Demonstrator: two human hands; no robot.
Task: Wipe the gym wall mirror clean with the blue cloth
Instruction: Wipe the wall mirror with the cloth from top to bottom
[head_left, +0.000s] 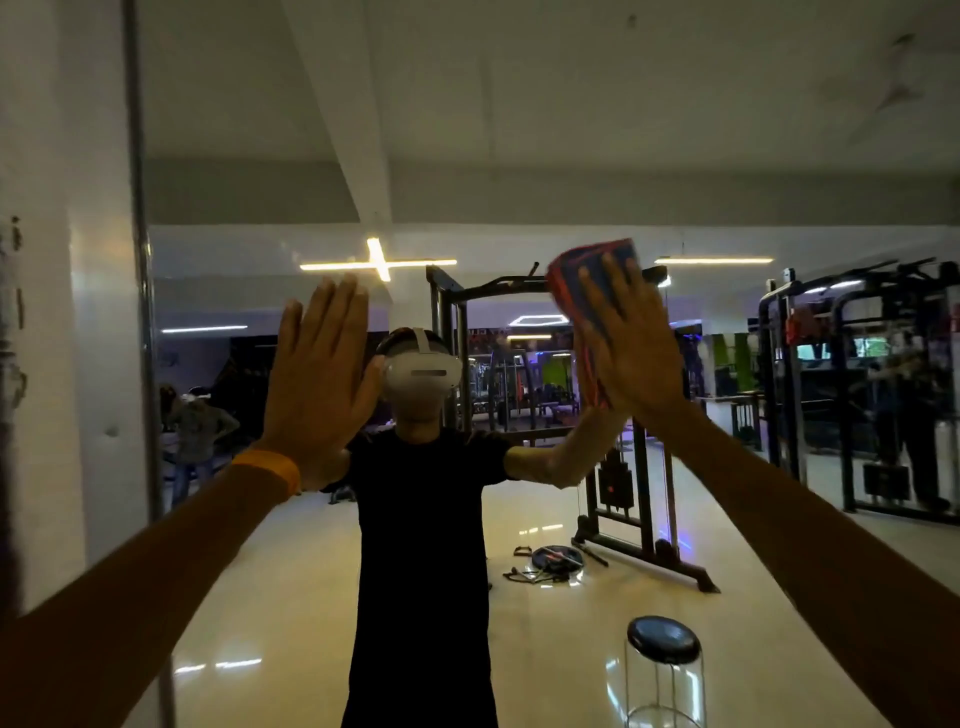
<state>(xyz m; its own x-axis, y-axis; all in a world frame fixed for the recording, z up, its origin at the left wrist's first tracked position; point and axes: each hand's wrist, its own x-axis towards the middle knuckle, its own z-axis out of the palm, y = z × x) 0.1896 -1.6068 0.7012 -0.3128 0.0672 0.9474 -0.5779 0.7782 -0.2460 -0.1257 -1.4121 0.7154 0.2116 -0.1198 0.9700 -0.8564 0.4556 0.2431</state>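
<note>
We log the right grip (631, 358): fingers straight and slightly spread, palm pressing the blue cloth (569, 291) flat against the mirror (519, 156), up and right of the reflected headset (423, 371). Left grip (317, 374): open palm toward the glass, fingers straight, holding nothing; we cannot confirm contact. Orange wristband (270, 470) on the left wrist.

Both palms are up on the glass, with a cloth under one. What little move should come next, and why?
Probably slide the right hand downward, dragging the blue cloth across the mirror. The cloth sits flat under straight fingers, covering one small patch high on the glass, while the left hand lies bare and flat off to the side, seemingly as a brace.
</note>
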